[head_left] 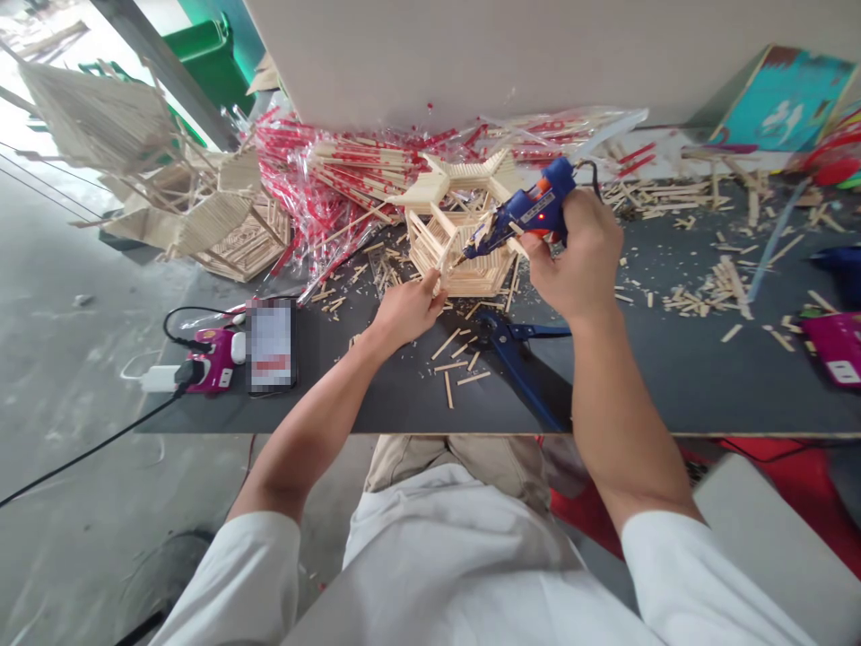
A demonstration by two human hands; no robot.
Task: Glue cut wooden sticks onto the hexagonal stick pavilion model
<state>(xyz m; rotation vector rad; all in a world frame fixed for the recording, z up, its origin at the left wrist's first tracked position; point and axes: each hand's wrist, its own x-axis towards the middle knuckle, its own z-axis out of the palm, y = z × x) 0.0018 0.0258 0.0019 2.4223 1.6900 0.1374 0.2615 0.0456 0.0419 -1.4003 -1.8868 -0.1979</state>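
A blue glue gun (538,211) with a small red light is in my right hand (582,251), its nozzle pointing down and left. A small stick shows near that hand's fingertips. The nozzle is close to the fingertips of my left hand (410,309), which pinch a small wooden piece at the near left side of a wooden stick structure (471,260). This structure stands on the dark table (404,395), with layered sticks around its sides and flared, slatted parts on top. Whether the nozzle touches the wood is too small to tell.
Blue cutters (515,359) and cut sticks lie in front of the structure. Red-and-white wrapped sticks (350,170) are piled behind. Left are a phone (271,345), a magenta power strip (213,359) and a larger wooden model (202,215).
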